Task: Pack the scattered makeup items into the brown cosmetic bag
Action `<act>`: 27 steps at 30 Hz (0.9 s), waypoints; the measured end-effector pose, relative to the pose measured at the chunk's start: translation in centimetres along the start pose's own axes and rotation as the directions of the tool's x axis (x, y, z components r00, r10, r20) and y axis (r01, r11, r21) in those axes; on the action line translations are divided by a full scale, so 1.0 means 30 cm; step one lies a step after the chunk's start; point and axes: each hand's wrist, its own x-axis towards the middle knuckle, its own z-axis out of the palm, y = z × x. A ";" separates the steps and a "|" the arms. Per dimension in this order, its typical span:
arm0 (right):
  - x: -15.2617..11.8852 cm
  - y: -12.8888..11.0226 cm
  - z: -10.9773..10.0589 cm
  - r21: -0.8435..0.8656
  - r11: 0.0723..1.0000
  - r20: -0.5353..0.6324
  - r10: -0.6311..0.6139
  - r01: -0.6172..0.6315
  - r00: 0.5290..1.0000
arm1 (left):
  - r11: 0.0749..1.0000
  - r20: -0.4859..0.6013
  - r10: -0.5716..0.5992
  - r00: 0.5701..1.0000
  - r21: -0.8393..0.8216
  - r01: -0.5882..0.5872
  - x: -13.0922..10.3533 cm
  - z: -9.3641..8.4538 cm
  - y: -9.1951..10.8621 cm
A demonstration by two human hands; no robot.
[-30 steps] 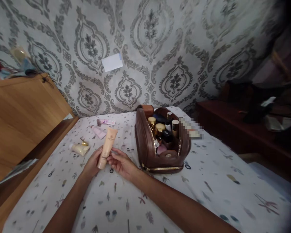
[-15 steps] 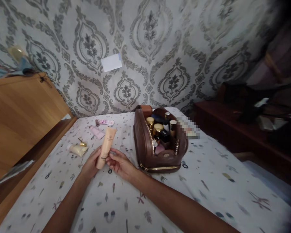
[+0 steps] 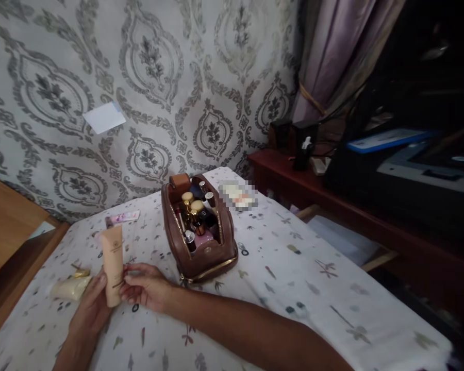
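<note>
A peach squeeze tube [image 3: 113,263] stands nearly upright between my hands, its wide flat end up. My left hand [image 3: 90,304] grips its lower left side. The fingers of my right hand [image 3: 145,288] are closed on its right edge. To the right sits an open brown leather bag [image 3: 206,265], filled with several small bottles and gold-capped jars. A cream-coloured tube [image 3: 70,288] lies left of my left hand. Beside it is a small gold item [image 3: 81,272]. Farther back lies a pink floral tube [image 3: 126,217], and another pink tube is mostly hidden behind the peach one.
A pixelated flat object [image 3: 237,196] lies behind the bag on the patterned cloth [image 3: 270,309]. At the right stand a dark red desk [image 3: 286,175] and a pulled-out drawer [image 3: 379,257]. A wooden panel [image 3: 11,226] borders the left.
The view has swung right, so the bag and hands appear farther left and more of the desk shows. Both hands still hold the peach tube, which is now more upright.
</note>
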 end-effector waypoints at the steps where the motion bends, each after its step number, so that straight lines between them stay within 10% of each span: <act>1: 0.001 0.000 0.000 0.001 1.000 -0.003 0.001 -0.001 1.000 | 1.000 -0.006 -0.004 1.000 -0.002 0.004 0.001 0.006 0.002; 13: -0.046 -0.026 0.042 -0.051 0.998 -0.049 -0.042 0.039 0.998 | 0.999 0.037 0.037 0.999 0.022 -0.038 -0.051 0.068 0.047; 27: -0.225 -0.148 0.297 -0.307 0.951 -0.369 -0.147 0.029 0.918 | 0.987 0.050 0.163 0.985 -0.005 -0.163 -0.148 0.211 0.168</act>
